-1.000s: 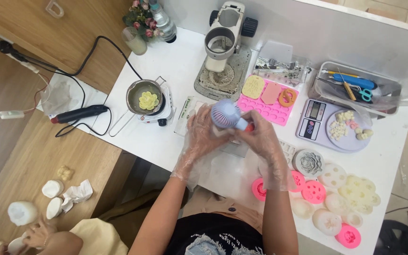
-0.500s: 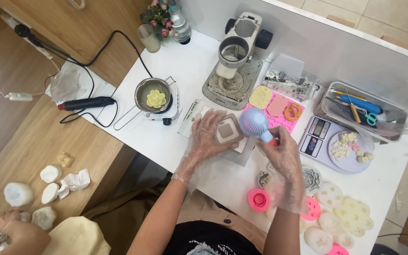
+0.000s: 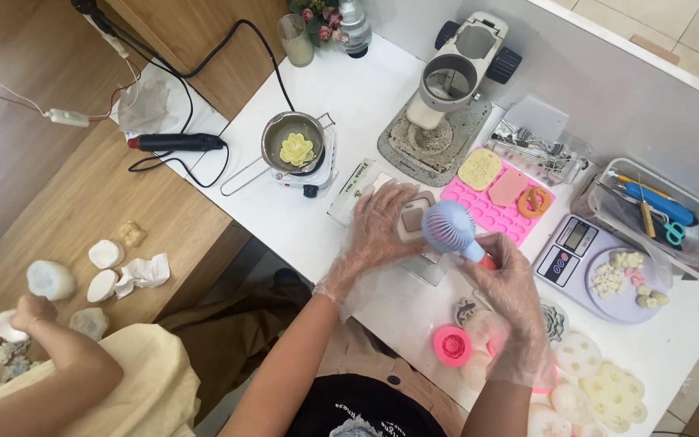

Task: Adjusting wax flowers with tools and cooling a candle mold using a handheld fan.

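Both my hands wear thin clear plastic gloves. My right hand (image 3: 507,283) grips the handle of a small lavender handheld fan (image 3: 449,227), whose round head hangs just above a square beige mould (image 3: 414,214). My left hand (image 3: 380,226) rests flat on the white table, fingers against the left side of that mould, steadying it. The mould sits on a pale pad near the table's middle.
A small pot with a yellow flower shape (image 3: 296,149) sits on a hotplate. Behind stand a microscope-like stand (image 3: 455,81), a pink silicone mould sheet (image 3: 491,206), a scale (image 3: 600,267) and a tool tray (image 3: 657,214). Several flower moulds (image 3: 592,380) lie right. Another person's arm (image 3: 50,356) works at left.
The fan has swung from over my left hand to the right of the mould, uncovering it. My view has shifted, so the table now sits further right and up.
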